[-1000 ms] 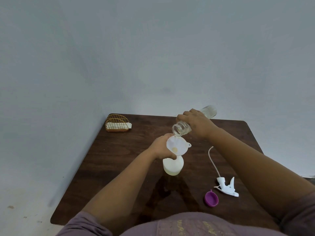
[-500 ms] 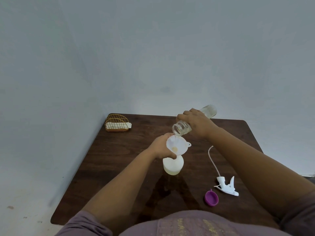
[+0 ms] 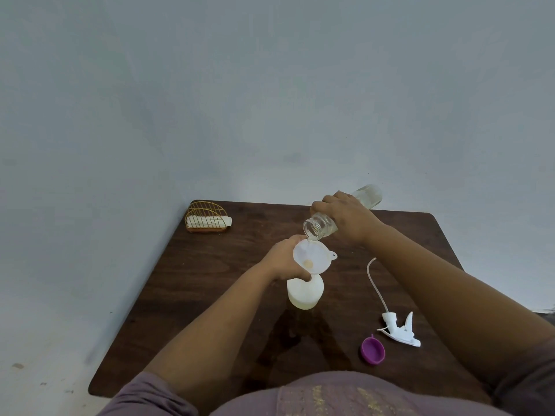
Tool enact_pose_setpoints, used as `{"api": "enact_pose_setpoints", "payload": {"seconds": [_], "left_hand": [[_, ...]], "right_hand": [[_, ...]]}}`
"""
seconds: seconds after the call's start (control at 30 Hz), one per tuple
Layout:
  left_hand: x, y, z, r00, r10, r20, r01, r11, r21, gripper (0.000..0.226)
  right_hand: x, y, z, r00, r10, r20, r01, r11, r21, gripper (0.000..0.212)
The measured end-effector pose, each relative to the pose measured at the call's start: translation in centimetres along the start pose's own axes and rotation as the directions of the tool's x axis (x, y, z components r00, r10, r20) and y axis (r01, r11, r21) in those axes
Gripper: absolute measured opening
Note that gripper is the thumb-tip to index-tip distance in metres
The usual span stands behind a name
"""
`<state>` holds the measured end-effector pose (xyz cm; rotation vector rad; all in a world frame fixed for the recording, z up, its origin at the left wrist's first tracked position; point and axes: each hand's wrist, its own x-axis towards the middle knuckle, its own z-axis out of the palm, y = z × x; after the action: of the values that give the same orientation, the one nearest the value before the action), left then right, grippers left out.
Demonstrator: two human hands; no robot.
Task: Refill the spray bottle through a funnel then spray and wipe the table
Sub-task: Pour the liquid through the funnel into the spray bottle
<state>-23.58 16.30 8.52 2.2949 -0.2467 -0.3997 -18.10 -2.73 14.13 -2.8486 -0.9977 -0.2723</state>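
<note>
The right hand (image 3: 348,219) gripped a clear bottle (image 3: 321,227), tipped no differently than a second earlier, its mouth above the funnel (image 3: 312,259). The left hand (image 3: 286,261) clasped the spray bottle (image 3: 304,292) beneath the funnel. Refilling probably continued.

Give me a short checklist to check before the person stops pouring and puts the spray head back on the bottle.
1. Funnel sits in the neck of the white spray bottle: ok, the left hand holds it there.
2. Mouth of the clear bottle is over the funnel's rim: ok, the right hand tilts it down.
3. Fill level in the spray bottle: cannot tell, its wall is cloudy.
4. Spray head with its tube is within reach: ok, it lies on the table to the right.
5. Purple cap is at hand: ok, beside the spray head.
6. Table dry near the bottle: cannot tell, a darker patch shows in front.
</note>
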Motion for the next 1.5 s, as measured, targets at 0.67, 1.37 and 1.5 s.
{"api": "enact_pose_setpoints", "payload": {"seconds": [0.67, 1.37, 1.5], "left_hand": [[-0.10, 0.19, -0.04, 1.000, 0.010, -0.005, -0.010, 1.000, -0.011, 0.080], [0.39, -0.29, 0.57, 1.000, 0.024, -0.018, -0.024, 1.000, -0.007, 0.088], [0.32, -0.27, 0.58, 0.999, 0.030, -0.016, -0.030, 1.000, -0.009, 0.088]], "right_hand": [[-0.12, -0.13, -0.10, 1.000, 0.012, 0.003, -0.012, 1.000, -0.010, 0.038], [-0.09, 0.07, 0.37, 1.000, 0.008, -0.005, -0.008, 1.000, -0.002, 0.036], [-0.13, 0.10, 0.44, 1.000, 0.007, -0.011, -0.007, 1.000, -0.011, 0.037]]}}
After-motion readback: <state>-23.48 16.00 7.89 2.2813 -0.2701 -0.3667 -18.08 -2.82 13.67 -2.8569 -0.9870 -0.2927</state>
